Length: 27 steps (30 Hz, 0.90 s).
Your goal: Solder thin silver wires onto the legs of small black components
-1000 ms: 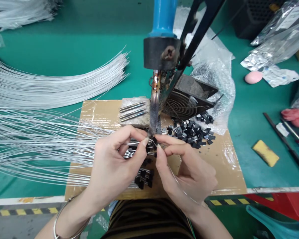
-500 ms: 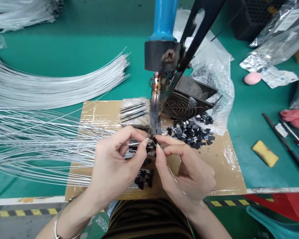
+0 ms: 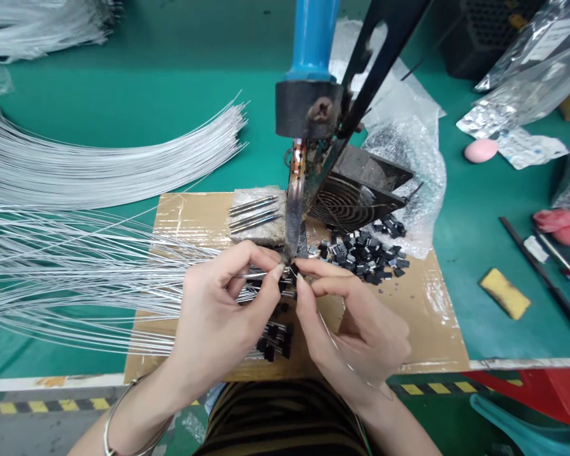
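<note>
My left hand (image 3: 228,310) is closed in a pinch on a thin grey-white wire (image 3: 254,275), just below the tip of a soldering iron (image 3: 294,215) clamped upright, tip down. Close beside it, my right hand (image 3: 351,316) pinches a fine strand of solder wire (image 3: 335,342) that trails down over the palm to the wrist. A small black connector (image 3: 294,269) sits between the two sets of fingertips; the fingers partly hide it, and I cannot tell which hand bears it. Under my hands lie several wires ending in black connectors (image 3: 275,339).
Loose black connectors (image 3: 368,256) are heaped on the cardboard (image 3: 427,316), beside a black fan (image 3: 356,190). A pad (image 3: 256,218) carries several metal rods. Wire bundles (image 3: 99,171) cover the left side. At right lie a yellow sponge (image 3: 505,292) and a black stick (image 3: 541,272).
Hardly anything differs. Both hands keep their pinch under the iron tip, and the black connector between the fingertips shows a little more plainly now.
</note>
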Motion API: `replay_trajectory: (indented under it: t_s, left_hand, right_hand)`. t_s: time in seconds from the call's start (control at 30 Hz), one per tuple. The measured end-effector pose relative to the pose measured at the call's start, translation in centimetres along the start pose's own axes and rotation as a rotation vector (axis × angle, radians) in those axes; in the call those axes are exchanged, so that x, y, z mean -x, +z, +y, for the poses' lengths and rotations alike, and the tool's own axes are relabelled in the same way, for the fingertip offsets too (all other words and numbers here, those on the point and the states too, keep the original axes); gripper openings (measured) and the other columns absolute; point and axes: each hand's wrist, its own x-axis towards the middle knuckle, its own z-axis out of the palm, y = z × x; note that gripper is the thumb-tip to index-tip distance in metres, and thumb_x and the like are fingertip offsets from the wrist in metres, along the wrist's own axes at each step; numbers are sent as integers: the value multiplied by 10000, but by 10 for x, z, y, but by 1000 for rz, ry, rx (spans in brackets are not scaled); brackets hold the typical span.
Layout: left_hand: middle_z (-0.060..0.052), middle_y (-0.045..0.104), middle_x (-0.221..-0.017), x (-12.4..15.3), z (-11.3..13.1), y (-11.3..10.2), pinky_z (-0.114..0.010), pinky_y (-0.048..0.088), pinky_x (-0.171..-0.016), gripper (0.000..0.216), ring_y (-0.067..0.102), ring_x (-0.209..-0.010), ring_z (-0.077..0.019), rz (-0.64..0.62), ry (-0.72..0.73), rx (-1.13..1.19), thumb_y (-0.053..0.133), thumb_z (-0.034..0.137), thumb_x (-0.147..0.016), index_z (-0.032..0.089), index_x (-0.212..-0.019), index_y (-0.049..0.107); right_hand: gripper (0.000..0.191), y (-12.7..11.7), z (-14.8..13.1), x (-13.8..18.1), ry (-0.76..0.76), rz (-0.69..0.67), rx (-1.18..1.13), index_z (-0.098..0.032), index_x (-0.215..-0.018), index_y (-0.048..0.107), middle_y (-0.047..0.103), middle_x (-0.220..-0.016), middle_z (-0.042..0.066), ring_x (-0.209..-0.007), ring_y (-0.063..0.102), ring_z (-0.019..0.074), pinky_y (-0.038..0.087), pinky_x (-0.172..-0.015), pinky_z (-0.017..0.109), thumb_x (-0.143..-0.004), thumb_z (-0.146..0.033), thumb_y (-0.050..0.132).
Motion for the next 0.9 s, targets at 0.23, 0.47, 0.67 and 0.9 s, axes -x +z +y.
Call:
replay_trajectory:
  t_s: [0.23,0.47,0.67,0.9]
  left_hand:
    - [31,766,-859,0,1,0,-215,542,-644,123,716,-780,-128,0,2,7,714,133,-888,233,-816,715]
    - [18,784,-880,-1,-1,0,-232,527,-626,100,744,-804,-151,-21,-29,4,716,149,-886,225,-820,715]
    - [21,773,-853,-2,-9,-5,-280,430,-538,103,585,-598,-118,-46,20,-147,691,169,-898,219,-808,697]
    - [-13,788,-1015,9,-21,-25,-352,516,-925,150,710,-961,-189,-1,243,-312,706,114,-919,240,-971,769]
  right_hand:
    - [233,0,0,0,-3,1,-9,-212,-925,683,847,-977,69,-808,832,194,698,-767,288,-853,5,732]
    - [201,-1,-2,1,25,-21,-10,-203,-905,678,853,-974,71,-820,830,180,686,-776,266,-869,-11,723]
    - [198,-5,9,10,155,-63,-126,-216,-920,677,832,-1061,46,-953,811,195,651,-864,327,-876,-31,730]
    - [180,-48,43,4,399,247,-18,-198,-812,681,731,-791,20,-693,685,171,553,-664,314,-885,-274,827]
